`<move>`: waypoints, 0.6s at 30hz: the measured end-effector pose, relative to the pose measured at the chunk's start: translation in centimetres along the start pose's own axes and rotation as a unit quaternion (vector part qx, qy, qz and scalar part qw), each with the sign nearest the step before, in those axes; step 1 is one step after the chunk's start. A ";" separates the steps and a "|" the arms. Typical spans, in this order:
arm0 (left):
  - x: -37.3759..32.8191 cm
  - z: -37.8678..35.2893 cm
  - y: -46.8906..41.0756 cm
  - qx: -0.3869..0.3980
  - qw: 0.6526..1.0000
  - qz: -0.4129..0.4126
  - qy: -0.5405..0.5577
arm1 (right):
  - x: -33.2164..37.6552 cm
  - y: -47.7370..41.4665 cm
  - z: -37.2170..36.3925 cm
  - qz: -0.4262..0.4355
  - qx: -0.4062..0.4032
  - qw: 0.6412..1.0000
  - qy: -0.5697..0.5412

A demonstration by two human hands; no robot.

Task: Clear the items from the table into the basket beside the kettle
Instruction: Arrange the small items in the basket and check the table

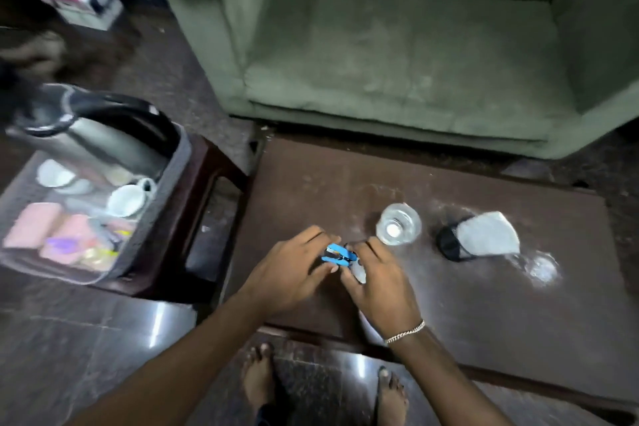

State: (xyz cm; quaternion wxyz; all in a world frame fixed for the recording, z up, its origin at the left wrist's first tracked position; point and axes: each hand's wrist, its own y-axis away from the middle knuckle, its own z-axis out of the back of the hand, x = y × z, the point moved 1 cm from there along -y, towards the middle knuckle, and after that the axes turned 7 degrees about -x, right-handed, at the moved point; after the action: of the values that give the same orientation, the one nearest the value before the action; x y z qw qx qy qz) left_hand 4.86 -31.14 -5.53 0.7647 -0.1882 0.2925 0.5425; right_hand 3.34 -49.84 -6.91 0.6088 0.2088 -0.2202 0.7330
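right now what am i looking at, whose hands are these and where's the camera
There is no robot here. A person wears one camera on the head, and it looks down at their own two hands. The single picture is their view, and their feet show at the bottom. The left hand and right hand together hold a small blue thing over a dark table. On the table, right of the hands, are a glass and a face mask. To the left are a kettle and the basket, which has cups in it, though that part is blurred. A green sofa is behind the table.
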 end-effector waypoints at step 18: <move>19.0 23.5 19.0 -0.206 0.966 0.141 -0.069 | 31.4 -8.0 -16.8 0.231 0.094 0.968 -0.018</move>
State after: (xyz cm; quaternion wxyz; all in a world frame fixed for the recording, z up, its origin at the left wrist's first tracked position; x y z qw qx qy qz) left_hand -2.68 3.19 0.44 0.6431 -0.2608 0.1444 0.7054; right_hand 5.19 -13.73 -2.06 0.3962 0.2216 -0.2039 0.8674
